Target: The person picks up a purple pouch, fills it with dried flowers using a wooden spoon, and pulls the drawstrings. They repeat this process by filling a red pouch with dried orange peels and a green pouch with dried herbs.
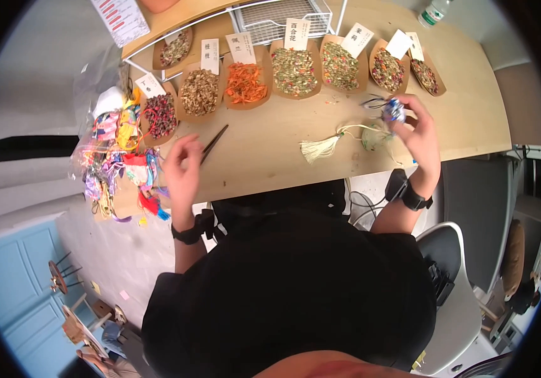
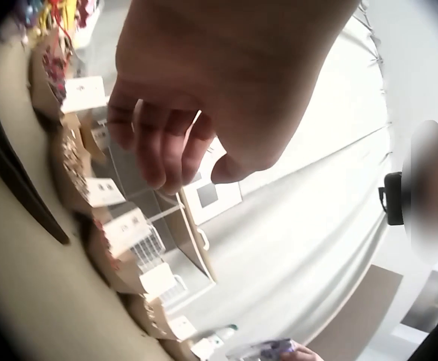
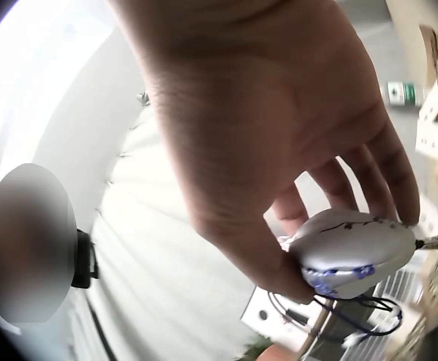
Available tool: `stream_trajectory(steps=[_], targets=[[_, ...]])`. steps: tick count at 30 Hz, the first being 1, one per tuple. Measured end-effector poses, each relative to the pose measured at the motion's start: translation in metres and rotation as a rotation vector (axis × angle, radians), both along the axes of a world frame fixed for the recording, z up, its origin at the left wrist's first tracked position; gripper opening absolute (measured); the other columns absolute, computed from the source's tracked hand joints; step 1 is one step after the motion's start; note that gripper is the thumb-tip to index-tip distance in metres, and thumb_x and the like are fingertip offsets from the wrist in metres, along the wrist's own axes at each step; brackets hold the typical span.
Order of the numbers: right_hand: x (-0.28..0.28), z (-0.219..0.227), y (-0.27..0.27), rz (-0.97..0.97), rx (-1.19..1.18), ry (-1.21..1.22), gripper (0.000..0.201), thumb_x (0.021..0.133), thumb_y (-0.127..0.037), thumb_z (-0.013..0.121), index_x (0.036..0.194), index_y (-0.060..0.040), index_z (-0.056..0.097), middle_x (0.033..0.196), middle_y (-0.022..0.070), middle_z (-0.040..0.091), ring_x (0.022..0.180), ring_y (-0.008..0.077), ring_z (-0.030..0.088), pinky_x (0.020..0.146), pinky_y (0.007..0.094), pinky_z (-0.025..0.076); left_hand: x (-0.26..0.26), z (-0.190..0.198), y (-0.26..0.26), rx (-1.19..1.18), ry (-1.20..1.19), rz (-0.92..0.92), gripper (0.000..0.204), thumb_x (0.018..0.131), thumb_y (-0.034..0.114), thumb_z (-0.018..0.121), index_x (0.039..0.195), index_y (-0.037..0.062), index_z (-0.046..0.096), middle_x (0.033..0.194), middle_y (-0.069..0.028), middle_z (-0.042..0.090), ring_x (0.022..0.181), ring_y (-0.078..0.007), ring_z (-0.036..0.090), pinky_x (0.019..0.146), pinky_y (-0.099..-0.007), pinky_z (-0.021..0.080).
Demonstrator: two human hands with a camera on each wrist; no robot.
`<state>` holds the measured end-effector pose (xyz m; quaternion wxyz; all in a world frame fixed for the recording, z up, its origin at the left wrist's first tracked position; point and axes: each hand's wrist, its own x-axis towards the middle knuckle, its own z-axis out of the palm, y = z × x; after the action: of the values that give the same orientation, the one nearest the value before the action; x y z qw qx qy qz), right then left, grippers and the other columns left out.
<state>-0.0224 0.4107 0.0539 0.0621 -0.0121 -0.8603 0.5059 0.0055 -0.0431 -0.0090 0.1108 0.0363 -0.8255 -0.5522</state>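
Note:
My right hand (image 1: pixel 420 129) holds a plump white sachet (image 3: pixel 354 252) with blue trim and a dark branch pattern, pinched between thumb and fingers. Dark blue cord (image 3: pixel 377 323) dangles from it. Below this hand on the table lies a pale green see-through pouch (image 1: pixel 376 137), joined by cord to a cream tassel (image 1: pixel 321 147). Over the left part of the table, my left hand (image 1: pixel 183 165) hangs with loosely bent fingers and nothing in them. Beside it lies a slim dark pointed tool (image 1: pixel 215 143), also seen in the left wrist view.
Paper trays of dried flowers and herbs, among them an orange-filled tray (image 1: pixel 245 83), line the table's back with label cards. Colourful sachets and tassels (image 1: pixel 119 151) heap at the left edge. Behind stand a white wire rack (image 1: pixel 283 22) and a bottle (image 1: pixel 435 12).

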Motion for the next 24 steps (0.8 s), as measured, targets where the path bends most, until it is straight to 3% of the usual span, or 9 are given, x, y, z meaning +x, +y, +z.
stream_trajectory(steps=[2, 5, 8, 11, 17, 20, 24], targets=[[0.000, 0.013, -0.035, 0.243, -0.101, 0.089, 0.038, 0.071, 0.002, 0.067, 0.109, -0.0034, 0.066, 0.107, 0.0083, 0.066, 0.097, 0.0205, 0.064, 0.084, 0.0327, 0.051, -0.003, 0.020, 0.030, 0.009, 0.006, -0.134, 0.020, 0.092, 0.008, 0.063, 0.111, 0.0013, 0.066, 0.088, -0.0054, 0.068, 0.077, -0.0111, 0.061, 0.073, -0.0251, 0.049], [-0.005, 0.018, -0.085, 0.512, -0.029, 0.204, 0.038, 0.068, 0.002, 0.069, 0.106, -0.0033, 0.064, 0.110, 0.0091, 0.063, 0.102, 0.0251, 0.063, 0.087, 0.0347, 0.050, -0.007, 0.044, 0.068, -0.079, 0.166, -0.266, 0.021, 0.086, 0.008, 0.070, 0.106, 0.0038, 0.067, 0.084, -0.0062, 0.066, 0.077, -0.0145, 0.061, 0.070, -0.0274, 0.047], [-0.010, 0.017, -0.122, 0.568, -0.007, 0.276, 0.039, 0.067, 0.002, 0.069, 0.104, -0.0037, 0.064, 0.109, 0.0105, 0.062, 0.101, 0.0302, 0.062, 0.088, 0.0369, 0.050, -0.010, 0.076, 0.095, -0.098, 0.339, -0.330, 0.017, 0.082, 0.008, 0.072, 0.098, 0.0049, 0.067, 0.082, -0.0064, 0.064, 0.076, -0.0169, 0.059, 0.068, -0.0294, 0.046], [-0.008, 0.017, -0.142, 0.630, -0.026, 0.254, 0.037, 0.068, 0.002, 0.069, 0.104, -0.0047, 0.064, 0.110, 0.0104, 0.062, 0.102, 0.0309, 0.061, 0.087, 0.0381, 0.050, -0.015, 0.075, 0.104, -0.040, 0.364, -0.315, 0.013, 0.082, 0.008, 0.073, 0.092, 0.0052, 0.066, 0.080, -0.0049, 0.063, 0.074, -0.0156, 0.058, 0.068, -0.0290, 0.045], [-0.005, 0.011, -0.152, 0.615, -0.033, 0.225, 0.036, 0.069, 0.000, 0.067, 0.105, -0.0055, 0.064, 0.108, 0.0108, 0.062, 0.101, 0.0331, 0.061, 0.086, 0.0395, 0.050, -0.014, 0.056, 0.098, 0.094, -0.079, -0.446, 0.014, 0.086, 0.015, 0.073, 0.089, 0.0051, 0.065, 0.075, 0.0019, 0.061, 0.070, -0.0057, 0.052, 0.063, -0.0256, 0.041], [-0.006, 0.010, -0.154, 0.625, -0.017, 0.165, 0.041, 0.067, 0.004, 0.068, 0.107, -0.0050, 0.063, 0.111, 0.0114, 0.062, 0.105, 0.0322, 0.061, 0.089, 0.0390, 0.050, -0.012, 0.049, 0.094, 0.412, -0.394, -0.494, 0.013, 0.089, 0.015, 0.070, 0.089, 0.0037, 0.065, 0.075, 0.0056, 0.061, 0.070, -0.0003, 0.049, 0.061, -0.0214, 0.039], [-0.005, 0.002, -0.159, 0.673, 0.020, 0.094, 0.046, 0.066, 0.004, 0.068, 0.111, -0.0049, 0.062, 0.113, 0.0115, 0.063, 0.106, 0.0317, 0.061, 0.091, 0.0390, 0.049, -0.013, 0.031, 0.081, 0.378, -0.411, -0.551, 0.011, 0.091, 0.012, 0.067, 0.091, 0.0022, 0.064, 0.079, 0.0063, 0.060, 0.071, 0.0013, 0.049, 0.061, -0.0182, 0.038]])
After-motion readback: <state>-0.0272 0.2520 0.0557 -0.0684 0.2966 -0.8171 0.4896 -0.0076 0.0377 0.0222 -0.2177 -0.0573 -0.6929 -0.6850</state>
